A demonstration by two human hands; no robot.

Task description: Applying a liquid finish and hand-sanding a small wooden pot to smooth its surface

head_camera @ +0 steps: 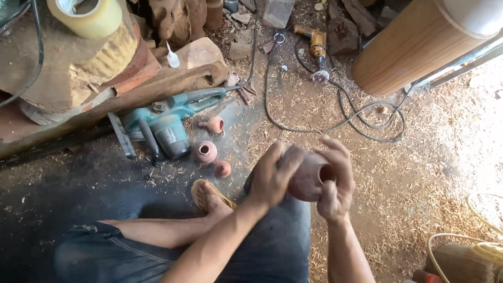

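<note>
Over my lap I hold a small reddish-brown wooden vase (309,178), its mouth facing right. My left hand (272,175) wraps its left side, fingers pressed on the body. My right hand (335,181) cups the right side near the opening, fingers curled over the rim. On the dark floor to the left lie three more small reddish vases: one beside the saw (214,124), one with its hole facing up (204,151), and a smaller one (222,169) near my sandalled foot (209,196).
A teal electric chainsaw (165,123) lies on the floor by a wood slab (173,78). A yellow drill (316,43) and black cables (335,112) sit on sawdust behind. A tape roll (89,15), glue bottle (172,56) and large wooden cylinder (414,47) are around.
</note>
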